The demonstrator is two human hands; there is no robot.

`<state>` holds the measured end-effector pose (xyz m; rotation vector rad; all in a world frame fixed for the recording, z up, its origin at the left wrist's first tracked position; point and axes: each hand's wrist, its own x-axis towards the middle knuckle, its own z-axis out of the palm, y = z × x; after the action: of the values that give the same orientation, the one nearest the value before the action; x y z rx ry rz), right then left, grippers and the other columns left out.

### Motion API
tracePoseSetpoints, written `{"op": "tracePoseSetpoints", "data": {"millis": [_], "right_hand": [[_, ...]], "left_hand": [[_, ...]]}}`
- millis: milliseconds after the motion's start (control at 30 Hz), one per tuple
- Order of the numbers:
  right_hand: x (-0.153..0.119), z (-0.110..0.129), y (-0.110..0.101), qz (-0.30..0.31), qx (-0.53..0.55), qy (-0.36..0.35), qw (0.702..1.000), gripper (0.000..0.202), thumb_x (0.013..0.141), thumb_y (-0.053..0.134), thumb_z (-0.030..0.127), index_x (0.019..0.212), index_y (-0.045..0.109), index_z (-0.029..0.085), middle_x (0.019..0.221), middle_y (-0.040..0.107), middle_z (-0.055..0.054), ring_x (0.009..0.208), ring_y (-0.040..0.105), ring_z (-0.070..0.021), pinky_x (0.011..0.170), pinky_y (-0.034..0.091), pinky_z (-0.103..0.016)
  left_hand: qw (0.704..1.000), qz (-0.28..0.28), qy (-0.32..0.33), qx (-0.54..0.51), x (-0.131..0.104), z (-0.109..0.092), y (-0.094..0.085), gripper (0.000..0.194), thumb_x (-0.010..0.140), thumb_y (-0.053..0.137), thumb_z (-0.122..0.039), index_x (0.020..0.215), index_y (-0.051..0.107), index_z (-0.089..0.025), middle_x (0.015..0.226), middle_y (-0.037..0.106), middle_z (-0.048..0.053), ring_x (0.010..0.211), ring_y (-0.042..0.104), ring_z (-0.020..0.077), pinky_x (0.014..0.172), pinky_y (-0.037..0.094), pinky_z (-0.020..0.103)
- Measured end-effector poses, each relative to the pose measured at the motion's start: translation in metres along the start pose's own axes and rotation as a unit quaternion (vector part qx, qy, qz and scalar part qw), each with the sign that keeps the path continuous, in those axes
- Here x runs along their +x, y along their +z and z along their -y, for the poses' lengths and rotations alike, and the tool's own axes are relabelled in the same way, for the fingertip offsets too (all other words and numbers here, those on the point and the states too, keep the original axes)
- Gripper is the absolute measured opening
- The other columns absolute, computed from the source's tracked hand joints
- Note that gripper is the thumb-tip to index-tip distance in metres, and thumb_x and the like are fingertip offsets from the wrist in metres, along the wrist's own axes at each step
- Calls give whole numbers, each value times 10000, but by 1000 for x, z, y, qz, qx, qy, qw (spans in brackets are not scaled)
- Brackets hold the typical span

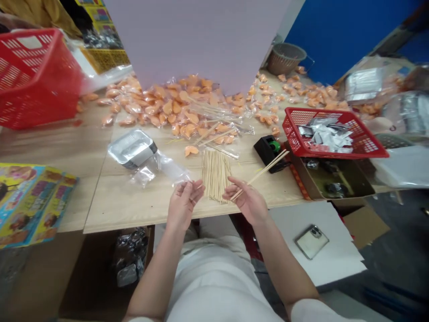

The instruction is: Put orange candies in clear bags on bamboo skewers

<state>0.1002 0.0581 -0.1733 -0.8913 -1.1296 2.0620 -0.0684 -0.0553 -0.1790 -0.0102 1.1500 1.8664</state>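
Observation:
My left hand (pixel 183 199) pinches the near end of a long, clear plastic sleeve (pixel 172 167) between thumb and fingers. Thin wooden sticks (pixel 264 171), seemingly a pair, slant up and right from my right hand (pixel 246 199), whose fingers are closed around their lower end. Between my hands lies a bundle of the same wooden sticks (pixel 216 174), side by side on the wooden table (pixel 127 201). Left of it, a foil tray (pixel 132 147) holds clear plastic, next to a crumpled clear bag (pixel 144 175).
Wrapped orange pieces (pixel 167 105) are heaped along the back. At right are a black tape dispenser (pixel 268 154) and a red basket (pixel 335 134) of silver packets above a cardboard box (pixel 362 190). A larger red basket (pixel 67 85) and printed boxes (pixel 33 201) stand left.

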Motion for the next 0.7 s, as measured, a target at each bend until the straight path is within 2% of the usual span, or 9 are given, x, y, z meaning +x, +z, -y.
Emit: {"op": "tracePoseSetpoints", "data": {"millis": [67, 133, 233, 300, 400, 500, 600, 700], "right_hand": [[-3, -6, 13, 31, 11, 28, 999, 394, 834, 606, 500, 1091, 663, 206, 756, 626, -16, 705, 615, -166, 754, 527, -368], [-8, -13, 18, 46, -15, 24, 999, 366, 849, 614, 474, 1089, 659, 200, 646, 528, 25, 589, 516, -125, 643, 483, -304], [-19, -24, 14, 49, -103, -3, 993, 314, 891, 576, 488, 1023, 646, 212, 542, 316, 76, 480, 292, -100, 489, 309, -250], [-28, -27, 7, 67, -176, -23, 982, 391, 924, 474, 569, 1002, 633, 220, 541, 274, 74, 481, 241, -111, 477, 244, -262], [-44, -24, -1, 102, -300, -21, 948, 475, 960, 335, 599, 970, 624, 223, 577, 310, 49, 520, 285, -132, 514, 266, -281], [-60, -15, -1, 128, -405, 9, 905, 398, 979, 353, 528, 923, 604, 224, 652, 431, 20, 594, 387, -141, 582, 331, -278], [-70, -7, 3, 158, -462, 26, 872, 375, 986, 348, 492, 898, 590, 219, 783, 550, -10, 725, 487, -157, 686, 383, -269], [-72, -8, 4, 184, -484, 60, 853, 394, 989, 316, 505, 918, 579, 220, 813, 560, -14, 761, 495, -161, 723, 389, -267]], "left_hand": [[1000, 21, -4, 8, -2, -1, 0, 329, 746, 775, -404, 915, 585, -196, 985, 753, 70, 850, 731, 191, 888, 523, 370], [999, 36, -9, 16, -2, -3, 0, 339, 776, 741, -436, 963, 582, -203, 1020, 749, 84, 862, 732, 200, 855, 532, 360], [1000, 26, -2, 11, 0, -6, -1, 382, 736, 782, -406, 993, 589, -199, 972, 755, 74, 826, 734, 192, 821, 537, 330], [1000, 10, 7, -1, 3, -8, -1, 394, 697, 816, -370, 970, 592, -195, 962, 755, 64, 815, 733, 185, 826, 536, 324], [1000, -13, 20, -20, 7, -10, -2, 412, 653, 845, -350, 934, 590, -190, 931, 753, 50, 799, 732, 179, 838, 535, 329], [999, -26, 27, -37, 9, -11, -2, 431, 622, 862, -352, 909, 585, -189, 886, 746, 28, 771, 731, 169, 821, 540, 317], [998, -36, 28, -51, 10, -11, -2, 434, 613, 866, -356, 887, 571, -193, 893, 743, 17, 749, 730, 160, 777, 544, 289], [997, -39, 30, -54, 10, -11, -2, 432, 618, 861, -366, 881, 560, -200, 908, 741, 9, 732, 730, 151, 738, 540, 263]]}}
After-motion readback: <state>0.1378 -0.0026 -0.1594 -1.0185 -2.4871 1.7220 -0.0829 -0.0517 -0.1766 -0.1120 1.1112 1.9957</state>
